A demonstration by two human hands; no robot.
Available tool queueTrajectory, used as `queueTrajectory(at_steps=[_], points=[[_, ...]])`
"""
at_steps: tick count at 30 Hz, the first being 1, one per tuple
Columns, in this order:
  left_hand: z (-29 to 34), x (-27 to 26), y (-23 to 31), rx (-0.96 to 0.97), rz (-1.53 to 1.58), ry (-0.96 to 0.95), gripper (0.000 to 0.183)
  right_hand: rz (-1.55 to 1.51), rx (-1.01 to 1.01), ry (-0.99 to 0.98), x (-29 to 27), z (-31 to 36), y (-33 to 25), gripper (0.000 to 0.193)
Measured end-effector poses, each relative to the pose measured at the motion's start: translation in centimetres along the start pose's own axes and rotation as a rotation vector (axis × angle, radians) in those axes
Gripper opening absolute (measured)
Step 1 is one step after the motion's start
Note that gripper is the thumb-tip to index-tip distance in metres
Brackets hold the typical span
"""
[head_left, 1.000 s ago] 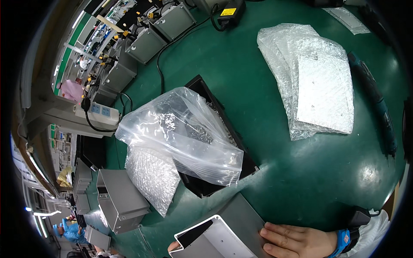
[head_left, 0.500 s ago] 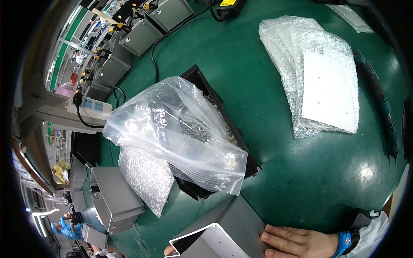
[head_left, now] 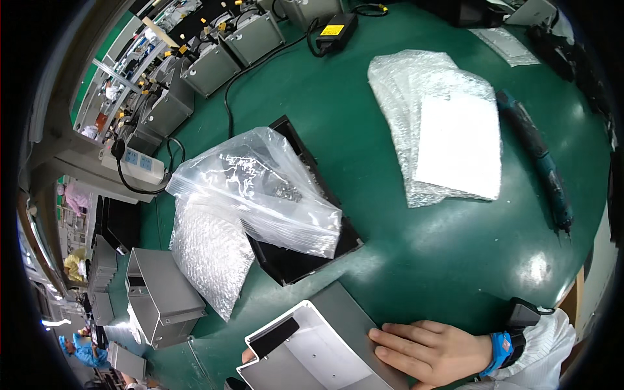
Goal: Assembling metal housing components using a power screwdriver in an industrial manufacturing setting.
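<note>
A grey metal case (head_left: 344,318) with an open, white-edged end lies between my hands at the lower edge. My right hand (head_left: 432,351) rests along its right side, fingers extended and pressed to the metal; a blue band circles that wrist. Of my left hand (head_left: 247,355), only a fingertip shows at the case's left edge; the rest is hidden behind it. Just beyond the case stands a black tray (head_left: 279,263) of small metal parts. A clear zip bag (head_left: 260,188) lies over the tray, covering much of it.
Bubble wrap (head_left: 211,253) and another grey case (head_left: 166,296) are at the left. A white sheet (head_left: 458,146) lies on stacked bubble bags (head_left: 396,97), beside a teal electric screwdriver (head_left: 536,156). A power strip (head_left: 140,166), a black adapter (head_left: 338,34) and several grey boxes (head_left: 257,42) stand farther back.
The view has shifted, so the table's things appear farther left. Between my hands, the case has tilted and shows more of its inside. My right hand stays against its side.
</note>
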State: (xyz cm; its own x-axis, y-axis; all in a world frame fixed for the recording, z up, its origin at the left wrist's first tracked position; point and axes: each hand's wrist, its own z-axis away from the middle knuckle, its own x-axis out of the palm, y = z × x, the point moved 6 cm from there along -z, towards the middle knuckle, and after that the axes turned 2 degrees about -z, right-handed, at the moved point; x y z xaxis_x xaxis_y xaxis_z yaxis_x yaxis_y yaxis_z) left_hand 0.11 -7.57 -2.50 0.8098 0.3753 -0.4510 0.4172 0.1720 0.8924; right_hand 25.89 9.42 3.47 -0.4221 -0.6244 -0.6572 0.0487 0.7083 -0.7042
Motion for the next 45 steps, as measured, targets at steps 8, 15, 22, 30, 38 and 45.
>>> queueTrajectory(at_steps=[8, 15, 22, 30, 38, 45], points=[[-3.4, 1.1, 1.6, 0.032, 0.082, -0.039, 0.062, 0.144, -0.251, 0.180, -1.1, 0.4, -1.2, 0.100], [-5.6, 5.2, 4.4, 0.040, 0.124, -0.200, 0.059, 0.505, -0.376, 0.659, -4.6, 6.0, -5.4, 0.043], [-7.0, 7.4, 6.6, 0.051, 0.131, -0.308, 0.057, 0.929, 0.236, 1.200, -8.1, 25.3, -9.2, 0.017], [-7.7, 9.9, 7.8, 0.053, 0.129, -0.385, 0.055, 0.495, 1.715, 0.435, 1.7, 49.6, -1.1, 0.052], [-7.6, 10.3, 8.8, 0.045, 0.102, -0.405, 0.052, 0.271, 1.493, 0.539, -0.9, 46.1, -8.1, 0.036], [-7.2, 10.3, 9.0, 0.031, 0.084, -0.396, 0.050, 0.146, 1.325, 0.359, -2.4, 38.5, -16.8, 0.031]])
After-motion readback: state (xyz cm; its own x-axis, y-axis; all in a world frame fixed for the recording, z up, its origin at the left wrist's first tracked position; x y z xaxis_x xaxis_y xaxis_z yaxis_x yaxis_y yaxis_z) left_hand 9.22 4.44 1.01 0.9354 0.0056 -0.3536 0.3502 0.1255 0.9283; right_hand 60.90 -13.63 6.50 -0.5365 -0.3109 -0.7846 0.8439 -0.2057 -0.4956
